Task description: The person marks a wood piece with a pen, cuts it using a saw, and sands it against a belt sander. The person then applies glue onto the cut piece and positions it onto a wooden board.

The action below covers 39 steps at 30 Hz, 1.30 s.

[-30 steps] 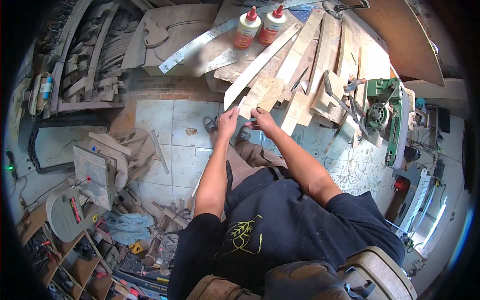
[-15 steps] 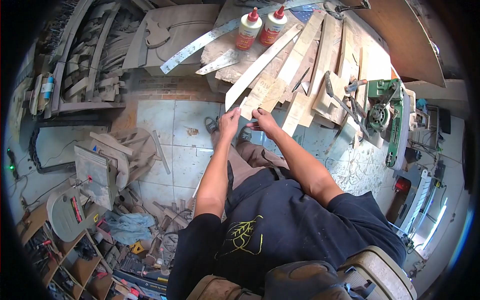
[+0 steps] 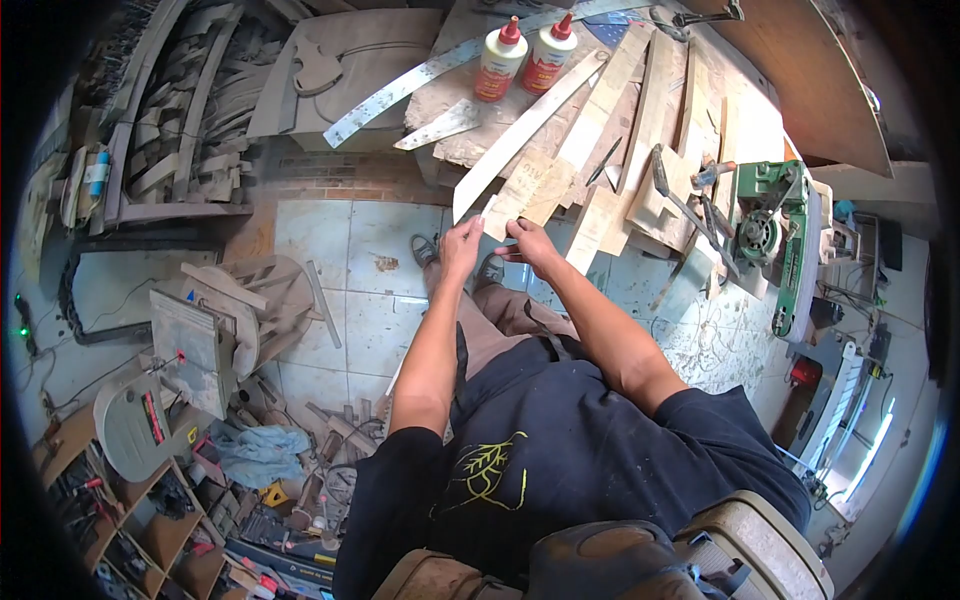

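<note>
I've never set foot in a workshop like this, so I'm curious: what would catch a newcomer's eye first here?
Probably the pale boards fanned across the worktable, with the person's left hand and right hand at their near ends. Next, perhaps, the two red-capped bottles standing at the table's far side, and the bright green machine to the right of the boards.

Bottles [image 3: 499,68]: two upright obstacles on the tabletop [image 3: 462,150].
Wooden strips [image 3: 648,115]: fanned toward the hands [image 3: 461,246], only narrow gaps between.
Green machine [image 3: 770,232]: blocks passage on the tabletop's right.
Floor tiles [image 3: 314,222]: open room left of the hands.
</note>
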Each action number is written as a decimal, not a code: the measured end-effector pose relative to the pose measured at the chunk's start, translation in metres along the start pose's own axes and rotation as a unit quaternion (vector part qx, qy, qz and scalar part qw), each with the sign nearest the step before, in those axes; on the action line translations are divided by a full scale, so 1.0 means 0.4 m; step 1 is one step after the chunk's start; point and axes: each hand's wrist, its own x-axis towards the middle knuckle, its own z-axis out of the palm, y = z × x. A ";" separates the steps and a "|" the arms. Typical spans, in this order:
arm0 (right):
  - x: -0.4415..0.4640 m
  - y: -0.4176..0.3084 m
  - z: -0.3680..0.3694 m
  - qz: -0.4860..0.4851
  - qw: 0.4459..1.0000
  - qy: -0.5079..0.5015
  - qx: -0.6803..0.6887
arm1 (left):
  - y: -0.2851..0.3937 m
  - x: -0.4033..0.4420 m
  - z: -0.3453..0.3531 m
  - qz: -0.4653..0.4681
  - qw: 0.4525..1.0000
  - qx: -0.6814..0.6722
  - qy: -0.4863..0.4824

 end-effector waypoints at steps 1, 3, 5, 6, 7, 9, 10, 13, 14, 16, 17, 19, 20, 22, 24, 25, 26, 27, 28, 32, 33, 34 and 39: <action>-0.003 -0.002 0.001 0.000 1.000 0.001 0.001 | 0.000 -0.001 0.000 0.003 1.000 -0.004 0.001; -0.007 -0.006 0.001 0.002 1.000 0.000 -0.001 | -0.001 0.001 -0.001 0.001 1.000 -0.001 -0.004; -0.011 -0.009 0.002 0.002 1.000 0.001 -0.002 | -0.002 0.003 -0.001 -0.002 1.000 -0.002 -0.008; -0.012 -0.010 0.002 0.002 1.000 0.002 -0.002 | -0.002 0.004 -0.001 -0.004 1.000 -0.006 -0.009; -0.013 -0.010 0.003 0.002 1.000 0.004 -0.003 | -0.003 0.004 -0.001 -0.006 1.000 -0.009 -0.011; -0.013 -0.010 0.002 0.000 1.000 0.001 -0.004 | -0.003 0.003 0.000 -0.001 1.000 -0.014 -0.010; -0.013 -0.009 0.002 -0.001 1.000 0.000 -0.004 | -0.003 0.002 -0.001 0.002 1.000 -0.016 -0.010; -0.010 -0.006 0.003 -0.001 1.000 0.005 -0.004 | -0.010 0.006 0.002 0.001 1.000 -0.013 -0.008; -0.009 -0.004 0.002 -0.001 1.000 0.004 -0.003 | -0.013 0.007 0.004 0.000 1.000 -0.011 -0.008; -0.008 -0.005 0.002 -0.001 1.000 0.002 0.000 | -0.014 0.008 0.005 -0.002 1.000 -0.006 -0.007; -0.008 -0.005 0.002 0.000 1.000 0.002 -0.001 | -0.015 0.008 0.005 0.002 1.000 -0.010 -0.005; -0.010 -0.007 0.003 0.003 1.000 0.002 -0.001 | -0.015 0.006 0.006 0.009 1.000 -0.016 -0.002; -0.012 -0.008 0.003 0.002 1.000 0.002 -0.001 | -0.015 0.006 0.006 0.009 1.000 -0.017 -0.002; -0.015 -0.009 0.003 0.001 1.000 0.000 0.000 | -0.013 0.006 0.006 0.009 1.000 -0.019 -0.003; -0.013 -0.009 0.003 0.000 1.000 0.000 0.002 | -0.009 0.005 0.004 0.004 1.000 -0.023 -0.005; -0.012 -0.007 0.003 0.000 1.000 0.000 0.002 | -0.006 0.004 0.003 0.001 1.000 -0.025 -0.006; -0.011 -0.006 0.003 0.000 1.000 0.001 0.003 | -0.003 0.002 0.001 -0.002 1.000 -0.021 -0.008; -0.011 -0.006 0.003 0.000 1.000 0.001 0.004 | 0.001 0.001 -0.002 -0.004 1.000 -0.017 -0.009; -0.010 -0.005 0.003 0.000 1.000 0.001 0.005 | 0.005 0.000 -0.003 -0.007 1.000 -0.014 -0.011; -0.009 -0.005 0.003 0.003 1.000 0.006 0.007 | 0.009 -0.003 -0.003 0.009 1.000 -0.007 0.006; -0.009 -0.005 0.003 0.004 1.000 0.007 0.007 | 0.009 -0.003 -0.002 0.006 1.000 -0.006 0.005; -0.009 -0.005 0.003 0.005 1.000 0.008 0.007 | 0.009 -0.002 -0.002 0.002 1.000 -0.005 0.005; -0.009 -0.002 0.002 -0.017 1.000 0.003 0.012 | 0.006 -0.001 -0.001 0.005 1.000 -0.005 0.006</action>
